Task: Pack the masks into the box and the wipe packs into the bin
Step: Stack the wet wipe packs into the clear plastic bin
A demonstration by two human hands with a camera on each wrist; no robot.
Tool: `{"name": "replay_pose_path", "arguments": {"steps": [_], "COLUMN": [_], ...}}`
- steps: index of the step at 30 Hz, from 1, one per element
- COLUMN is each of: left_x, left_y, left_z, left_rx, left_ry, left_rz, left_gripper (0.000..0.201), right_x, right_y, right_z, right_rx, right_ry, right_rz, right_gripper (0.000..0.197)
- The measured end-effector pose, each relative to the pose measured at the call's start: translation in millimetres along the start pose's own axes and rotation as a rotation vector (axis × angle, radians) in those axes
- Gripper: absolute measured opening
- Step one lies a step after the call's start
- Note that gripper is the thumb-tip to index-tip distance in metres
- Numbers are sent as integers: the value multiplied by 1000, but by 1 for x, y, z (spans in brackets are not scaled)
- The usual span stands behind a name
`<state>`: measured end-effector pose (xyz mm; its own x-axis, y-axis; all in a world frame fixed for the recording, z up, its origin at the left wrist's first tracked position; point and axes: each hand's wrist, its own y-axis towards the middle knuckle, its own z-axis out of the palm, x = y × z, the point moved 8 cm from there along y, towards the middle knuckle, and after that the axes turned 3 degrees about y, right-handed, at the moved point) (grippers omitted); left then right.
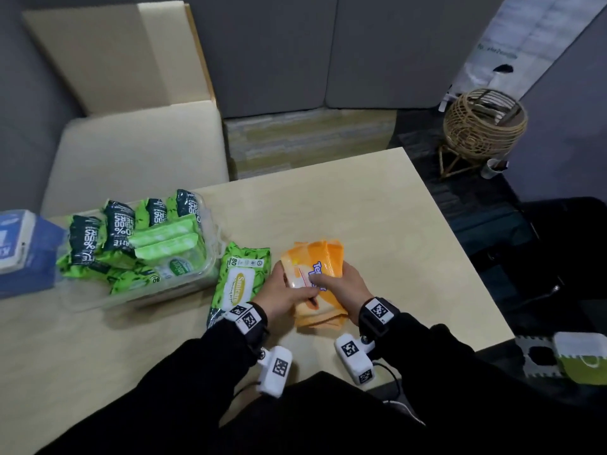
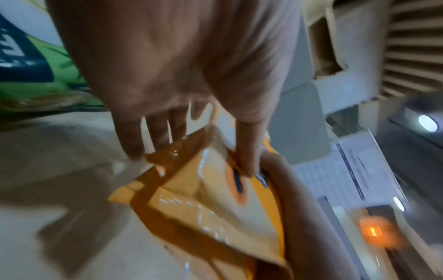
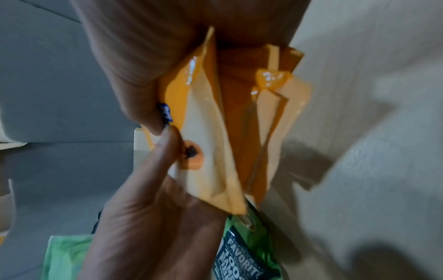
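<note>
Both the left hand [image 1: 285,287] and right hand [image 1: 345,284] gripped the orange packs [image 1: 320,284], fingers curled. A green wipe pack [image 1: 238,280] lay just beside them, toward the table's [image 1: 394,224] left edge.

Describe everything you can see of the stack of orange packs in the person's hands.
The stack of glossy orange plastic packs has several flat soft packs fanned unevenly, with paler panels and blue lettering on the top one. It lies near the front of the pale wooden table, just right of the loose green wipe pack. The left hand grips its left edge and the right hand its right, thumbs on top. Whether it rests on the table is unclear.
</note>
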<state>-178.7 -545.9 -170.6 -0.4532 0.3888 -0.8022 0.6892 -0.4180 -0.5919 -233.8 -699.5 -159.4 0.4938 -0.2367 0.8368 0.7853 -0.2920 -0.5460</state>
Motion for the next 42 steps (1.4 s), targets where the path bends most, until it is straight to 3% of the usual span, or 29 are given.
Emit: {"name": "replay_pose_path", "arguments": {"steps": [1,3,5,7,9,11,13,15,18,22,25,27,30,35,39,42], "left_x": [3,0,-15,-35,-56,-74,-86,-85,-64,-52,-46,-29,-17,-28,-20,-24], "left_y": [0,-2,-5,-2,7,17,23,29,32,34,33,33,34,36,38,40], "left_z": [3,9,12,13,8,6,14,30,60,57,22,11,13,14,20,22], "left_rx": [56,113,109,96,63,24,-18,-12,17,-107,-219,-158,-66,-112,-73,-61], "left_ry": [-98,-242,-259,-169,191,784,1178,1373,1542,1496,1020,764,836,951,1003,984], "left_rz": [-45,-98,-79,-4,126,252,378,452,508,564,452,371,378,458,400,393], "left_gripper": [76,55,46,48,59,76,81,81,85,92,115,124,113,78,88,82], "right_x": [2,8,18,22,22,24,33,42,27,5,2,3,5,10,5,12], "right_y": [0,-1,-1,3,12,20,27,32,40,46,47,43,34,28,33,38], "right_z": [2,10,14,9,-9,-40,-66,-72,-58,-59,-65,-64,-54,-55,-51,-47], "right_rx": [21,72,103,120,112,27,-22,53,191,146,113,134,182,175,181,161], "right_ry": [8,58,83,87,63,-31,-206,-373,-535,-506,-415,-395,-376,-540,-739,-826], "right_rz": [-5,-14,-44,-61,-99,-143,-232,-317,-306,-277,-242,-241,-252,-296,-300,-348], "right_gripper": [26,25,24,36,64,104,126,128,108,71,60,57,55,68,84,77]}}
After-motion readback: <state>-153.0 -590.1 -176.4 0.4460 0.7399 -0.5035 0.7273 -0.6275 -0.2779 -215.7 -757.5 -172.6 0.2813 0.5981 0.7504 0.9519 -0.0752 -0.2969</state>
